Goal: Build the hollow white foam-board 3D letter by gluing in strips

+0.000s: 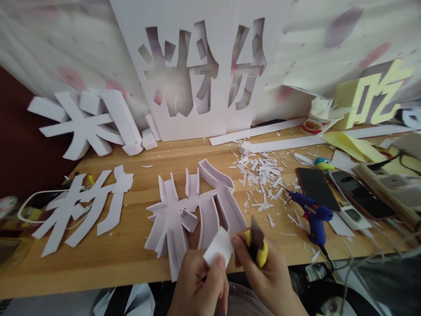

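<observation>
My left hand, at the table's front edge, pinches a small white foam piece between thumb and fingers. Just right of it, my right hand is closed around a yellow and black cutter knife, its blade pointing up. The right fingertips are close to the right side of the foam piece; whether they touch it I cannot tell. Behind both hands lies a white foam character with raised side walls, open side up, its lower right part partly hidden by the hands and the foam piece.
White offcuts are heaped behind the right hand. A blue glue gun stands by two phones at right. Flat white character pieces lie left, with a thick foam character behind. A cut-out board leans at the back.
</observation>
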A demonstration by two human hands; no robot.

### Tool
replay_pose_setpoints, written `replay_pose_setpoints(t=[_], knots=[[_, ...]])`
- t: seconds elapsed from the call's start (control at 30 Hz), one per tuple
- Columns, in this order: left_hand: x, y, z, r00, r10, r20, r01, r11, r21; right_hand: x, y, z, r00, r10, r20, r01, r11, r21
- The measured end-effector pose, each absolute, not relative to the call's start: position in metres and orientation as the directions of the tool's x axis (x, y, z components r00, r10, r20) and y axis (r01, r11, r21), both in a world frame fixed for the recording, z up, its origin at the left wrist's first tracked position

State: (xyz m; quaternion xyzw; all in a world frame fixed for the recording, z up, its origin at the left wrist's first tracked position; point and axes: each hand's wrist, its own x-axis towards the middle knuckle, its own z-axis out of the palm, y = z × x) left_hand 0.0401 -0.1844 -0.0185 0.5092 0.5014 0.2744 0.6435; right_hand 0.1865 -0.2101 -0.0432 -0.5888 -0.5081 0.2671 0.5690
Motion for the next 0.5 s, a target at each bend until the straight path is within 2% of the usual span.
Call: replay_pose_setpoints(t=[0.1,0.2,0.33,0.4,0.5], knots=[[0.033,-0.184,-0.029,0.448,0.804,-0.391,0.145,0.366,0.919,0.193,-0.212,-0.039,0.261,0.928,0.265,0.325,0.174,-0.930],[0.030,-0.182,-0.035,0.531,0.728,-0.434,0.084,0.465,0.881,0.197,-0.215,-0.041,0.226,0.959,0.172,0.171,0.134,-0.976],[0.038,-0.182,-0.034,0.538,0.697,-0.475,-0.053,0.590,0.806,0.199,-0.215,-0.046,0.216,0.976,0.042,-0.016,0.047,-0.999],[0.043,-0.181,-0.030,0.497,0.717,-0.489,-0.112,0.612,0.783,0.203,-0.216,-0.043,0.234,0.971,0.058,0.040,0.050,-0.998],[0.043,-0.181,-0.026,0.340,0.836,-0.431,-0.057,0.476,0.878,0.212,-0.219,-0.034,0.191,0.957,0.220,0.356,0.141,-0.924]])
